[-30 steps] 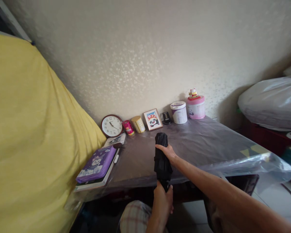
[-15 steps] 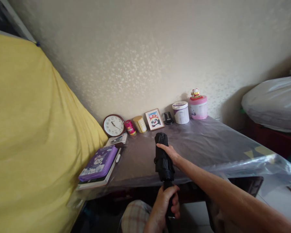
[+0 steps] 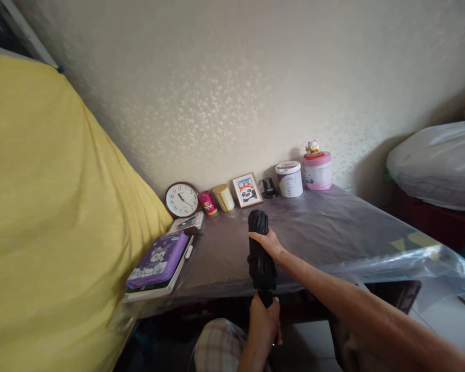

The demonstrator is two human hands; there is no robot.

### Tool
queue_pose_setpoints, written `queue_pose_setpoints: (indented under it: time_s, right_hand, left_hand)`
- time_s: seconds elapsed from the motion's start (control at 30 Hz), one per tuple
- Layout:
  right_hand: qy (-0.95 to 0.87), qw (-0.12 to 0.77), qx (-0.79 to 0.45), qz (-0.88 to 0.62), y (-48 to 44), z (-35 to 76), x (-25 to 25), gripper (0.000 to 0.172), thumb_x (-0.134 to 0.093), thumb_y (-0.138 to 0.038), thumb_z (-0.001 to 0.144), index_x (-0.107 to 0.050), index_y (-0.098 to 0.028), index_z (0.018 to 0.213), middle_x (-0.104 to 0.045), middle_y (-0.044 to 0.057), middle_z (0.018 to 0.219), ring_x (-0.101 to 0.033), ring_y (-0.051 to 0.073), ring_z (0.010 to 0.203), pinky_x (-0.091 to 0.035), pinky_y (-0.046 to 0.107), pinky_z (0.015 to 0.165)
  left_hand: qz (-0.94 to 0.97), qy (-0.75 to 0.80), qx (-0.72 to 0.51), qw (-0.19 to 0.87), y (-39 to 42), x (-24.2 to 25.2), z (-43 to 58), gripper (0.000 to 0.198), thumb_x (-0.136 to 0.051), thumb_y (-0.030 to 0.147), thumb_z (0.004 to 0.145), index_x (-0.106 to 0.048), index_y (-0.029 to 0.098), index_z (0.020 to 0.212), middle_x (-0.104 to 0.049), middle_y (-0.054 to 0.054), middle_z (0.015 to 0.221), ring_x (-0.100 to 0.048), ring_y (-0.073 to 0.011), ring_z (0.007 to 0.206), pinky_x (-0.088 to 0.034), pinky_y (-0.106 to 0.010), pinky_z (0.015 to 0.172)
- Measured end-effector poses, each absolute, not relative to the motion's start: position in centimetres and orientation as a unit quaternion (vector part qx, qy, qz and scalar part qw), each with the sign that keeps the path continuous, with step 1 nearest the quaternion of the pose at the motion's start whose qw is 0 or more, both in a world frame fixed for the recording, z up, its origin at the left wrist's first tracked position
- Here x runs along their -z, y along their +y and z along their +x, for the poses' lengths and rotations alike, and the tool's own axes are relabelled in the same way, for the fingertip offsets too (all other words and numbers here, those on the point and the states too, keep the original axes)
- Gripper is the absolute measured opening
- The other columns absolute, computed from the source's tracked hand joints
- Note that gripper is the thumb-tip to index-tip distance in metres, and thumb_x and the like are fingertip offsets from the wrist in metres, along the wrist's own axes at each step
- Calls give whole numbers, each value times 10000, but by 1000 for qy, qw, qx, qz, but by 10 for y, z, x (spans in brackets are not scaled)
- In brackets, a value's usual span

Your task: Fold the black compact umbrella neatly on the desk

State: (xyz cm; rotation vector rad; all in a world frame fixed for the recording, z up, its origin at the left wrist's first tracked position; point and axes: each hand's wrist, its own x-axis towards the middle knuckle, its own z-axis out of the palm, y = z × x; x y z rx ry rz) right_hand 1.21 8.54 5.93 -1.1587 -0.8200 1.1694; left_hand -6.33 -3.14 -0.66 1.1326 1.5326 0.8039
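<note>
A folded black umbrella (image 3: 262, 268) is held upright in front of me, near the table's front edge, its rolled canopy at the top. My left hand (image 3: 264, 320) is closed around the handle at the lower end, back of the hand toward me. Higher up, my right hand (image 3: 270, 245) wraps round the canopy from the right side, thumb across the front. The far-side fingers of the right hand are hidden behind the canopy.
A plastic-covered table (image 3: 318, 232) spans the middle. Along the wall stand a clock (image 3: 182, 200), a pink can (image 3: 207, 202), a picture frame (image 3: 248, 190) and tubs (image 3: 289, 180). A purple case (image 3: 157, 260) lies on books at left. A yellow cloth (image 3: 62, 206) hangs left.
My left hand has turned on the umbrella handle, so its back now faces me and less of the handle shows. My right hand has stayed on the canopy.
</note>
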Motion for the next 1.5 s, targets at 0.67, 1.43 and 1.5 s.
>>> queue_pose_setpoints:
  time_s: [0.67, 1.43, 1.5]
  right_hand:
    - [-311, 617, -521, -500, 91, 18, -50, 346, -733, -265, 589, -553, -157, 864, -559, -40, 511, -546, 139, 441, -468, 243, 421]
    - [-289, 614, -543, -494, 87, 19, -54, 332, -728, -282, 605, -549, -162, 857, -561, -37, 523, -527, 123, 435, -462, 238, 429]
    - [-281, 614, -547, -494, 87, 19, -53, 329, -719, -288, 614, -544, -164, 863, -558, -38, 519, -529, 125, 431, -468, 242, 429]
  left_hand:
    - [513, 656, -336, 440, -28, 13, -79, 354, -618, 328, 725, -467, 186, 1013, -453, 84, 439, -455, -133, 313, -367, -245, 417]
    - [517, 677, -340, 398, -30, 11, -83, 342, -595, 294, 727, -482, 147, 1015, -498, 42, 496, -525, -159, 394, -365, -252, 458]
    - [524, 669, -349, 396, -31, 9, -86, 340, -604, 287, 724, -486, 150, 1012, -513, 25, 539, -562, -167, 476, -374, -250, 504]
